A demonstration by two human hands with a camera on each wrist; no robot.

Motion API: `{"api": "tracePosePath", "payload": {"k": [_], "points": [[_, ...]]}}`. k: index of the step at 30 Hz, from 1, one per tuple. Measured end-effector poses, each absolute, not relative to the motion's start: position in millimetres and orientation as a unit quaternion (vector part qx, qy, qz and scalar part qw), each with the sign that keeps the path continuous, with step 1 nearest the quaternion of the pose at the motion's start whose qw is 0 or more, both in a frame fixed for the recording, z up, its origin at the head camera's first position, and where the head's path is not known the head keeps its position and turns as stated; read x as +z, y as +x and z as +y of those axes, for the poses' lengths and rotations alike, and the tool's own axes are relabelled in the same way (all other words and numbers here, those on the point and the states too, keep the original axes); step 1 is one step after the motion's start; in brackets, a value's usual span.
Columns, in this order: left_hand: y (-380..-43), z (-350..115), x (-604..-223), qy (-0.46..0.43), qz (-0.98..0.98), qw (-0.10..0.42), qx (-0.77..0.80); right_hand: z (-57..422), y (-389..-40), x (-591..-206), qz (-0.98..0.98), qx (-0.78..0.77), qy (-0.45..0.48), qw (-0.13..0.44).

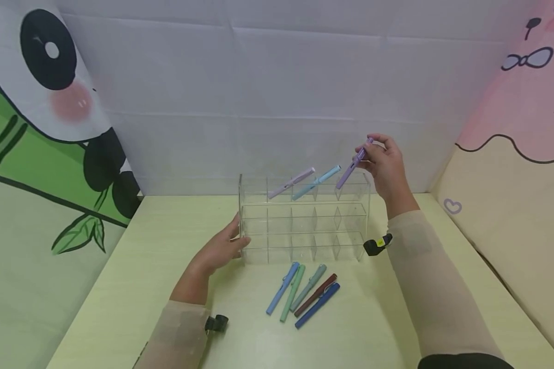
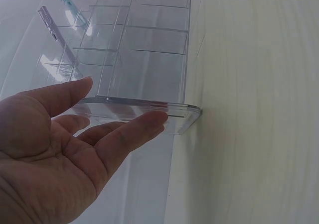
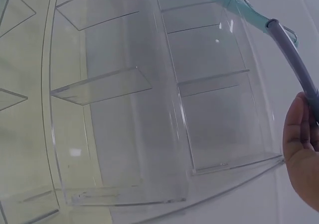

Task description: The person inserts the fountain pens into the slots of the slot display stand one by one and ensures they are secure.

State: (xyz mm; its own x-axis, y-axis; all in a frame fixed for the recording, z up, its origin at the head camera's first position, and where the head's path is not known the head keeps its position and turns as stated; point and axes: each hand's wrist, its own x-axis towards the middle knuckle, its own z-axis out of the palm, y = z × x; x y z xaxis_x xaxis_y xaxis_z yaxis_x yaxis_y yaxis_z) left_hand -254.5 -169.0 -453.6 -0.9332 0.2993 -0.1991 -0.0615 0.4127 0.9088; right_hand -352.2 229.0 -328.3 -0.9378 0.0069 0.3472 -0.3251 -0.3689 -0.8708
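Note:
A clear acrylic rack (image 1: 303, 203) with three tiers of compartments stands on the table. My left hand (image 1: 219, 249) holds its left side panel, thumb toward the front and fingers farther back. Above the rack's right end, my right hand (image 1: 382, 164) pinches a purple pen (image 1: 352, 170) near its upper end. That pen slants down to the left, its lower end overlapping the top tier. A pale lilac pen (image 1: 292, 183) and a light blue pen (image 1: 317, 183) lean in the top tier; the purple pen (image 3: 294, 55) crosses the light blue pen (image 3: 249, 14) in the right wrist view.
Several pens lie on the table (image 1: 378, 318) before the rack: a blue pen (image 1: 282, 288), a green pen (image 1: 293, 293), a grey-green pen (image 1: 308, 288), a dark red pen (image 1: 316, 295) and a dark blue pen (image 1: 317, 306). A white backdrop (image 1: 258, 77) rises behind.

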Motion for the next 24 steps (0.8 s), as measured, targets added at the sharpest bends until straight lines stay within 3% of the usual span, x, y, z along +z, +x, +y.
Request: {"api": "tracePosePath", "payload": {"k": [24], "points": [[-255.1, -169.9, -454.9, 0.072, 0.823, 0.172, 0.537, 221.2, -364.0, -341.5, -0.538, 0.831, 0.063, 0.130]]}}
